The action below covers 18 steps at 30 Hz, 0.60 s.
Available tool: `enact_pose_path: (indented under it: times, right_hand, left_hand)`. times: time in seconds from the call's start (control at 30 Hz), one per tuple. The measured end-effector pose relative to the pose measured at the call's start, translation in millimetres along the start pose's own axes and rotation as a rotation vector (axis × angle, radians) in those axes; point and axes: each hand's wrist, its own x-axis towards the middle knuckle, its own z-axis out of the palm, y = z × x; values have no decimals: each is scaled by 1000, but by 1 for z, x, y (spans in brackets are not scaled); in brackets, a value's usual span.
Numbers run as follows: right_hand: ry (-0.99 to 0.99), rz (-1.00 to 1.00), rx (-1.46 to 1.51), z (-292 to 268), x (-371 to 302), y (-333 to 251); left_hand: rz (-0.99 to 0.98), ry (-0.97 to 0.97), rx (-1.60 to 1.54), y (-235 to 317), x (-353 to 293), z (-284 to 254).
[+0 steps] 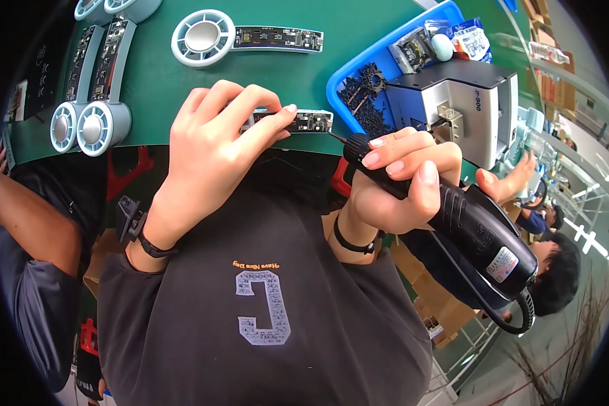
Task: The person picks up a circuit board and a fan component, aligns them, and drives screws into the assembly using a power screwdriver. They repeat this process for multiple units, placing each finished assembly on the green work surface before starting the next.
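My left hand [216,139] is closed over a light blue handheld fan on the green table, its thumb and index finger pressed along the handle. The handle's exposed black circuit board [310,122] shows to the right of the fingertips, while the fan's other end is hidden under the hand. Wrapped in my right hand [409,179] is a black electric screwdriver [480,237], tilted with its cord end low at the right. Its thin bit [337,137] points at the right end of the handle; whether they touch I cannot tell.
Another open handheld fan [203,38] lies beyond my hands, with several more fans [103,128] at the left. A blue tray [342,68] at the right holds black parts and small bags, beside a grey-black screw feeder [453,108]. People sit on both sides.
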Motion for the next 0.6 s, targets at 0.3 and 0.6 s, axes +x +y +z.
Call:
enact_pose_path:
  times: [0.3, 0.6]
  right_hand:
    - [-7, -188, 190, 9, 0, -18]
    - [-70, -227, 226, 14, -4, -34]
  left_hand:
    - [2, 26, -22, 13, 1, -18]
    - [25, 97, -203, 19, -9, -6]
